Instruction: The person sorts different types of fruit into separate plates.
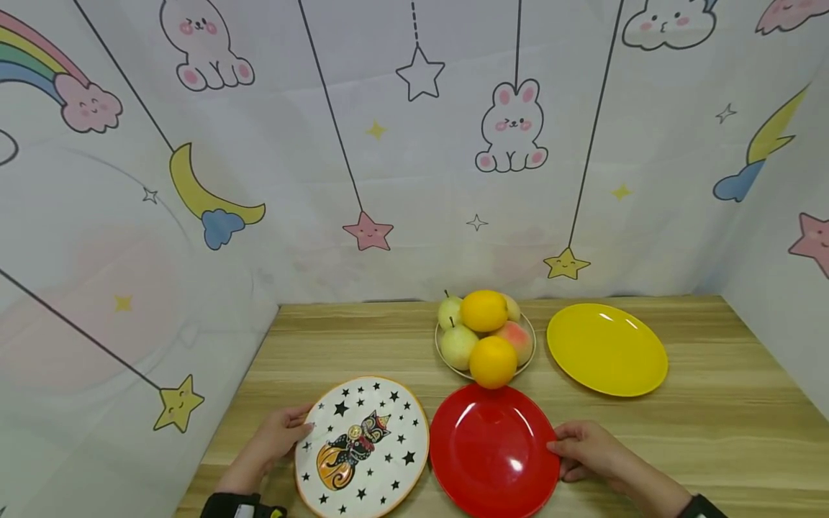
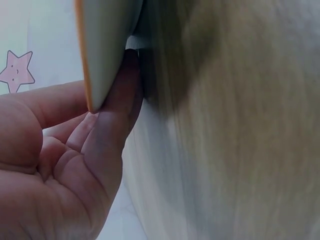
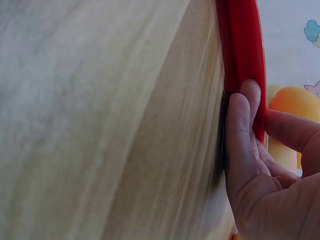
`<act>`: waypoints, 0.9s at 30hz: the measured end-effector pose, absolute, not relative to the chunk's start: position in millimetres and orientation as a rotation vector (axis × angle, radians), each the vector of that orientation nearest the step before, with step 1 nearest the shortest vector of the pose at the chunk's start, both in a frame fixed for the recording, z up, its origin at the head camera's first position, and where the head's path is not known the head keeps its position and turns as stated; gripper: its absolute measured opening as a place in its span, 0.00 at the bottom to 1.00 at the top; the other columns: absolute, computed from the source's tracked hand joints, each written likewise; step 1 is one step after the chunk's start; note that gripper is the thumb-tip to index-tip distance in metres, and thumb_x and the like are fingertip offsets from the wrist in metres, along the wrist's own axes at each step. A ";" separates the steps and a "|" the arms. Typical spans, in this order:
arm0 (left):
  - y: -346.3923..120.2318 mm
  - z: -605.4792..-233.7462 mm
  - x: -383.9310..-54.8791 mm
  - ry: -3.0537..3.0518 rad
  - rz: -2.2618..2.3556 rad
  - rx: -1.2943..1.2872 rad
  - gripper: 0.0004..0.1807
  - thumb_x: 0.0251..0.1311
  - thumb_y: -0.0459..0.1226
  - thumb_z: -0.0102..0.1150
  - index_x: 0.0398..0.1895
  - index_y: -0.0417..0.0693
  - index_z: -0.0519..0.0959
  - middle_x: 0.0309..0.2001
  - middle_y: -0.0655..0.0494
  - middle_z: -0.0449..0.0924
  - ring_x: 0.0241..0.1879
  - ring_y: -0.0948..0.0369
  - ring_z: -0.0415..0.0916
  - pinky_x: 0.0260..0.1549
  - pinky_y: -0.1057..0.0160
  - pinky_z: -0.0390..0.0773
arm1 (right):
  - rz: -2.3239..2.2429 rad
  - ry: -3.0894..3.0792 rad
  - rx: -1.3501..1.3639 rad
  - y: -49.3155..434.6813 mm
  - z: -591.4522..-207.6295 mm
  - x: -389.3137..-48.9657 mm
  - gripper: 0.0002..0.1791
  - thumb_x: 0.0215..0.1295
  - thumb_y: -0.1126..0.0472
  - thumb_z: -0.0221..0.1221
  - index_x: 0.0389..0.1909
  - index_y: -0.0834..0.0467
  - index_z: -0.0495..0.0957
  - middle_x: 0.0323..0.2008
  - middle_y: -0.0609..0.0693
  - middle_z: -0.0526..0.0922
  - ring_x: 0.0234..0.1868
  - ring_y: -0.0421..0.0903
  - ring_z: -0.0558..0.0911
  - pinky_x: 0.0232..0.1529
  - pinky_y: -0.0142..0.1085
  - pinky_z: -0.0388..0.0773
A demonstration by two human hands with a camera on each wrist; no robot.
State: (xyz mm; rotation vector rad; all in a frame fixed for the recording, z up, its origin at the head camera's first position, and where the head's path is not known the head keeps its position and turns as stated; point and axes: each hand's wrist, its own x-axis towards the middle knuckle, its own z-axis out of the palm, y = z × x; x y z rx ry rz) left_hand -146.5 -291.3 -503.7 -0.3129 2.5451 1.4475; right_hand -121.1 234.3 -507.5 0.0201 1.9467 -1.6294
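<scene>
In the head view, my left hand (image 1: pixel 283 432) pinches the left rim of a white plate (image 1: pixel 382 471) with an orange edge, black stars and a cat drawing. The left wrist view has the thumb on the plate's (image 2: pixel 107 45) upper face and fingers beneath. My right hand (image 1: pixel 586 450) pinches the right rim of a red plate (image 1: pixel 492 453). Seen from the right wrist, fingers (image 3: pixel 240 125) lie under the red rim (image 3: pixel 247 45), the thumb over it. The two plates sit side by side, their edges touching or nearly so.
Behind the red plate stands a bowl (image 1: pixel 532 349) of fruit, with pears (image 1: pixel 458 347), a peach (image 1: pixel 516 338), an orange (image 1: pixel 494 362) and a lemon-like yellow fruit (image 1: pixel 484 311). A yellow plate (image 1: pixel 606 350) lies at the back right of the wooden table (image 1: pixel 712 403). Printed cloth walls surround it.
</scene>
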 end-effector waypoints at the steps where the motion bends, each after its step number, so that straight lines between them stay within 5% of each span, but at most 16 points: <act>1: -291.3 -503.7 -146.4 2.545 1.450 -0.322 0.26 0.67 0.20 0.60 0.67 0.19 0.71 0.52 0.25 0.83 0.43 0.47 0.87 0.38 0.55 0.88 | -1.631 1.948 0.019 234.2 -507.4 -121.1 0.12 0.78 0.68 0.57 0.50 0.75 0.79 0.27 0.49 0.85 0.25 0.39 0.84 0.32 0.32 0.86; 27: -291.7 -503.2 -139.6 2.513 1.501 -0.371 0.26 0.69 0.21 0.59 0.69 0.23 0.70 0.46 0.32 0.86 0.33 0.54 0.85 0.28 0.58 0.87 | -1.620 1.956 0.041 234.1 -509.1 -122.7 0.13 0.78 0.68 0.57 0.51 0.76 0.79 0.27 0.49 0.85 0.25 0.40 0.84 0.32 0.34 0.87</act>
